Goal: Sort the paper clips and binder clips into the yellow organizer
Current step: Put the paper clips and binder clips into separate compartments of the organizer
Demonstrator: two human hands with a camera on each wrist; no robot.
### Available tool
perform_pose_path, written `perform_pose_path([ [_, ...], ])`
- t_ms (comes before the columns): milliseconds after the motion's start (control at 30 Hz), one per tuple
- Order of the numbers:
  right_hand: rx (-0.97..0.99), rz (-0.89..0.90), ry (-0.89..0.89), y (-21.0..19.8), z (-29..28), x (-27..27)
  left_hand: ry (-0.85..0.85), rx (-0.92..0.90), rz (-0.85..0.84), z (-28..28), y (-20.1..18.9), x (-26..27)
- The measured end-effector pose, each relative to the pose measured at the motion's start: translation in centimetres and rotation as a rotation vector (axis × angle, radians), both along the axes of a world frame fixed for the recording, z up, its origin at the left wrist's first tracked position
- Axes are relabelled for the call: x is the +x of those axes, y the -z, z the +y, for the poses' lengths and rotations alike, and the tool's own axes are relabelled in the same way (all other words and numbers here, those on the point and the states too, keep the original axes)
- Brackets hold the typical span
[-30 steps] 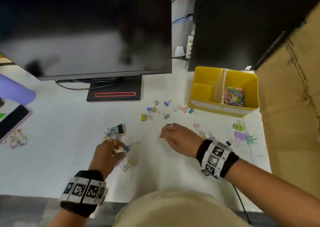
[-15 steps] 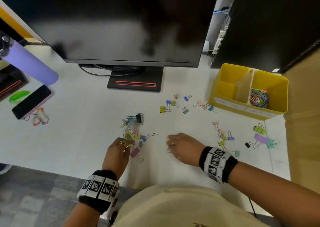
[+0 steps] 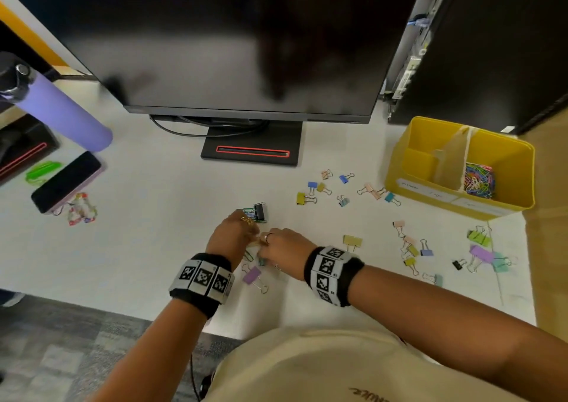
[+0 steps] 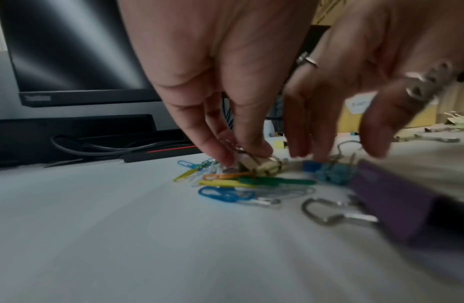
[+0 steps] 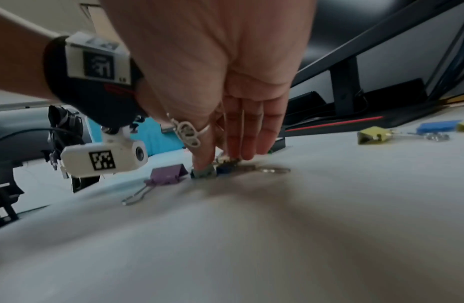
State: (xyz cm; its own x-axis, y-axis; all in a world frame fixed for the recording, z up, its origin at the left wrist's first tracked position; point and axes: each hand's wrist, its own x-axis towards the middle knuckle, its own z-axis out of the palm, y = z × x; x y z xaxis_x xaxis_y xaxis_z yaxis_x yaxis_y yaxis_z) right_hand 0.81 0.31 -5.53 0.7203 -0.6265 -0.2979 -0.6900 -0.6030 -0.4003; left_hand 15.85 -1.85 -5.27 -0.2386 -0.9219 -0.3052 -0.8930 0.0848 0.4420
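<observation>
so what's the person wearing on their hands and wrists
Both forearms are bare. Each wrist carries a black band faced with white tiles printed with black square markers; the left one holds a small white camera. The left hand wears a gold-coloured ring, the right hand silver-coloured rings, one ornate.

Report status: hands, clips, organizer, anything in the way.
Left hand pinches a beige binder clip; right hand fingertips down on the clip cluster. Yellow organizer holds paper clips only. Nothing in the way.
</observation>
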Motion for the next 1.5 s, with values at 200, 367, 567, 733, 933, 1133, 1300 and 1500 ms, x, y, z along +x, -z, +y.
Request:
perform_pose_path([
  [200, 0.088, 0.025, -0.07, 0.5, -0.6, -0.5, -0.048, 0.005, 0.191, -1.3, 0.4, 0.9],
  [367, 0.087, 0.055, -0.133, 0.8, -0.4, -1.0, -0.086, -0.016, 0.243, -1.6, 0.1, 0.8],
  [567, 0.117, -0.212, -0.033, 1.0, 0.7, -1.2, -0.224, -0.141, 0.375, -1.4, -1.8, 2.8],
  [733, 0.184, -0.025, -0.129, 1.0, 1.1, -1.2, -0.429, -0.166, 0.231, -1.4, -2.1, 5.8],
  [933, 0.192, 0.04, -0.114, 0.7, 1.6, -5.2, -0.522, -0.137, 0.129, -1.5, -0.3, 7.1],
  [1133, -0.012, -0.132, 0.032, -1.3, -0.1, -5.5, -0.452, -0.242, -0.104, -0.8, -0.1, 6.7],
  [1300, -0.031, -0.081, 0.261, -2.0, -6.0, -0.4, -0.234, -0.144, -0.046, -0.1, -0.2, 3.9],
  [1500, 0.075, -0.066, 0.263, -0.4, -7.4, 1.4, -0.159, 0.075, -0.125, -1.0, 1.0, 2.3],
])
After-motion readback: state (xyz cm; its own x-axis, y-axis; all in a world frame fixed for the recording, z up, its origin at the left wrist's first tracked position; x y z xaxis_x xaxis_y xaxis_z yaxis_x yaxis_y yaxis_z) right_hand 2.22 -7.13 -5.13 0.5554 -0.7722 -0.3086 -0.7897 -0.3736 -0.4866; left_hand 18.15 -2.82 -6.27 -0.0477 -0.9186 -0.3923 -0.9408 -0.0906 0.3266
